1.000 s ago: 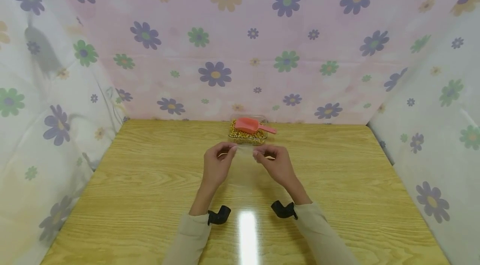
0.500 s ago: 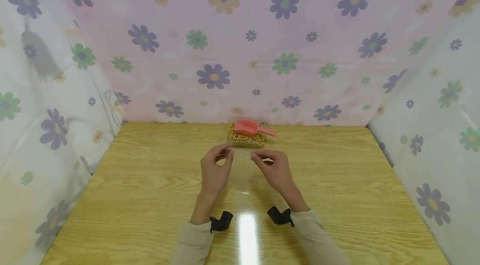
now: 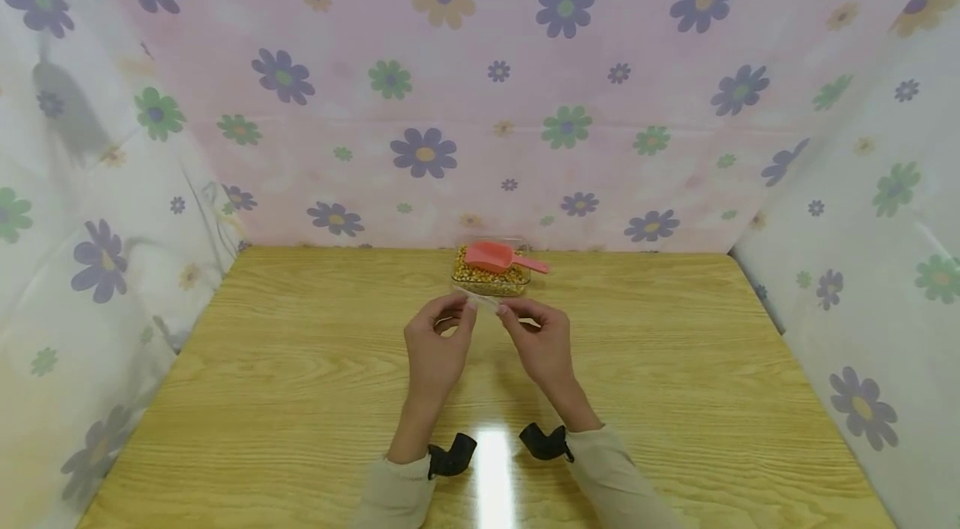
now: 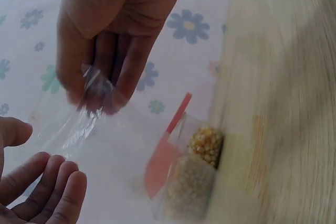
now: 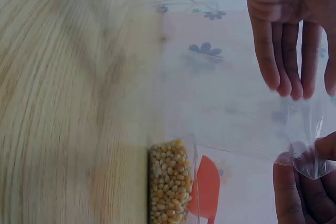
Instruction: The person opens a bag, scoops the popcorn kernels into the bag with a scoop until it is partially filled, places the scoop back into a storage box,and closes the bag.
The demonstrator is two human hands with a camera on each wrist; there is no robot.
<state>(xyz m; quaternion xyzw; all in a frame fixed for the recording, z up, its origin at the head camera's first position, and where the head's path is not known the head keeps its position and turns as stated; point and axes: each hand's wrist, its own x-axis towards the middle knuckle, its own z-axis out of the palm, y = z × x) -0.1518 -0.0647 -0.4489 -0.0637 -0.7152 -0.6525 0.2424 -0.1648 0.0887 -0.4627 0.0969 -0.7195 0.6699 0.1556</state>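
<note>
Bare left hand (image 3: 437, 350) pinches a clear, thin plastic bag (image 4: 81, 128) above the yellow wood-grain tabletop (image 3: 315, 362), while the right hand (image 3: 543, 350), fingers extended and thumb apart, is at its edge; just beyond, a coral-red plastic scoop (image 3: 490, 257) lies on yellow corn kernels (image 5: 169, 182) in a clear rectangular container (image 3: 495, 291).

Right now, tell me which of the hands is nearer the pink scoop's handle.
Right. The right hand is below the handle in the head view; the left hand is also below, but farther off to its left.
</note>
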